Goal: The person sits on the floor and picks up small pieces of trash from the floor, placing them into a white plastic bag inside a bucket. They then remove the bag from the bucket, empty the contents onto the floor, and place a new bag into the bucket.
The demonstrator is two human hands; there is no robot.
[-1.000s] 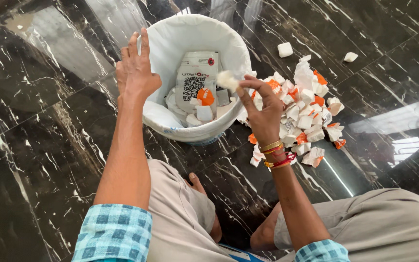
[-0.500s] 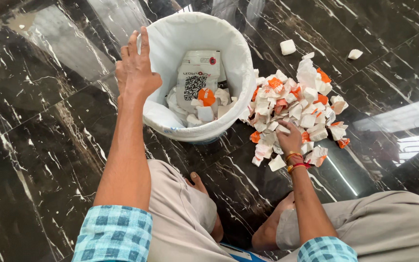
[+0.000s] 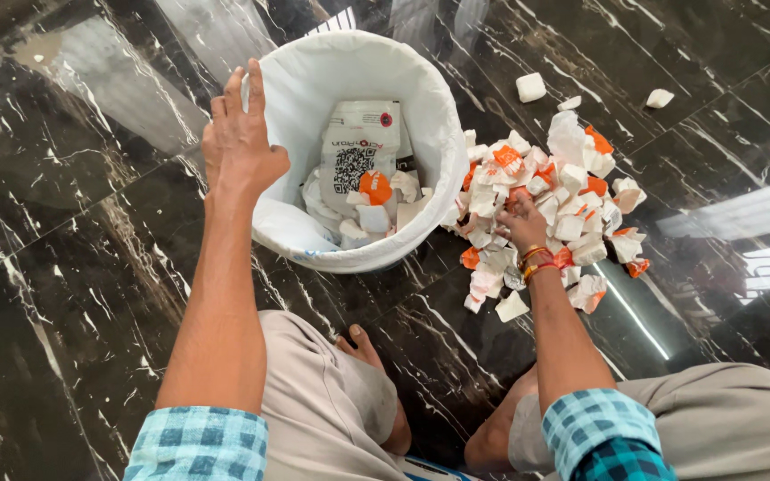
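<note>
Bright, even daylight fills the scene — it reflects as pale window-shaped glare patches off the polished black marble floor with white veins [image 3: 64, 205], strongest at far left and at right. Shadows are soft and faint. Focus is sharp throughout, with slight wide-angle stretching at the near edges.

The floor [image 3: 64, 223] is polished black stone with white veins, glossy enough to mirror light. The bin [image 3: 421, 116] is lined with thin, matt white plastic film, creased at the rim. The scraps [image 3: 572, 178] look like matt white and orange paper or card, crumpled. The trousers [image 3: 314, 401] are plain matt cloth; the sleeves [image 3: 198, 441] checked woven cotton.
</note>
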